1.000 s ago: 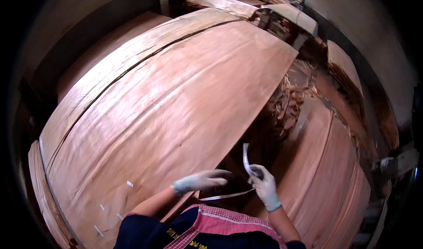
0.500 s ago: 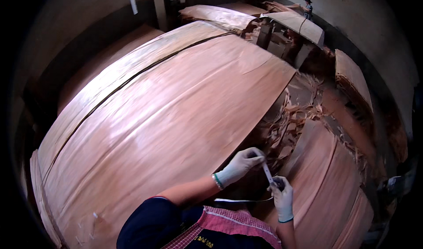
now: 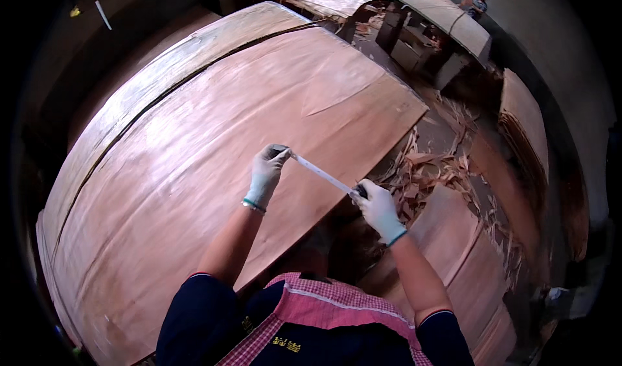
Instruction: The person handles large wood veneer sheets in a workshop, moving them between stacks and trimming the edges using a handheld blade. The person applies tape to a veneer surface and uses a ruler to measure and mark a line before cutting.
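Both hands wear pale gloves and stretch a thin white strip of tape (image 3: 322,174) taut between them. My left hand (image 3: 266,172) pinches the strip's upper end above the big reddish veneer sheet (image 3: 194,171). My right hand (image 3: 376,208) grips the lower end, beside a small dark object that looks like a roll, just past the sheet's right edge. The strip slants down from left to right over that edge.
The veneer lies on a thick stack (image 3: 129,100) with an older pale sheet showing at its far side. Broken veneer scraps (image 3: 447,171) litter the gap on the right. More veneer stacks (image 3: 466,249) stand to the right and behind. A person (image 3: 476,3) stands far back.
Both hands have risen and moved apart, the left going up and left over the sheet, pulling the white strip out longer and taut.
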Motion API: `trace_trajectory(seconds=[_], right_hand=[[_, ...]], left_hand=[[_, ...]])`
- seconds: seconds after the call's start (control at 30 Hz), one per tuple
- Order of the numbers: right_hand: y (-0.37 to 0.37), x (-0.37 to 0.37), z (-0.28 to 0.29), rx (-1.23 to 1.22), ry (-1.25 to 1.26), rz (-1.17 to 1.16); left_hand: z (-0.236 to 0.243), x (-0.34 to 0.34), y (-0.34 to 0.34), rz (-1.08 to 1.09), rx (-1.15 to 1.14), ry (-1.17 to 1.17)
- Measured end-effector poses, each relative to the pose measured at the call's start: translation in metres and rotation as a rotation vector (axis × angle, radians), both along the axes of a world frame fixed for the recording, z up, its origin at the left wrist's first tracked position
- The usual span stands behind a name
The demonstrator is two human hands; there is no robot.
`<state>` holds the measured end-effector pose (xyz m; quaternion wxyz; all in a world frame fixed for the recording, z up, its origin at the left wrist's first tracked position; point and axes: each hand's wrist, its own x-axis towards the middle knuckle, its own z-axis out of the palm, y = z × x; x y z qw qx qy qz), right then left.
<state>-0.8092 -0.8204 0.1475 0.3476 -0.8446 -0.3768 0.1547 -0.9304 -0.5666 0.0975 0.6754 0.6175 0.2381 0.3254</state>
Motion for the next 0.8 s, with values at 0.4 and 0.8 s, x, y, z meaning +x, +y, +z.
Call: trace_trajectory(seconds=[0.4, 0.8], right_hand=[[0.161, 0.148, -0.123, -0.001, 0.869, -0.169], [0.197, 0.337, -0.063, -0.168, 0.214, 0.143]], left_hand=[[-0.088, 0.183, 0.130, 0.675, 0.892, 0.642], [-0.054, 0.205, 0.086, 0.235, 0.788, 1.114]])
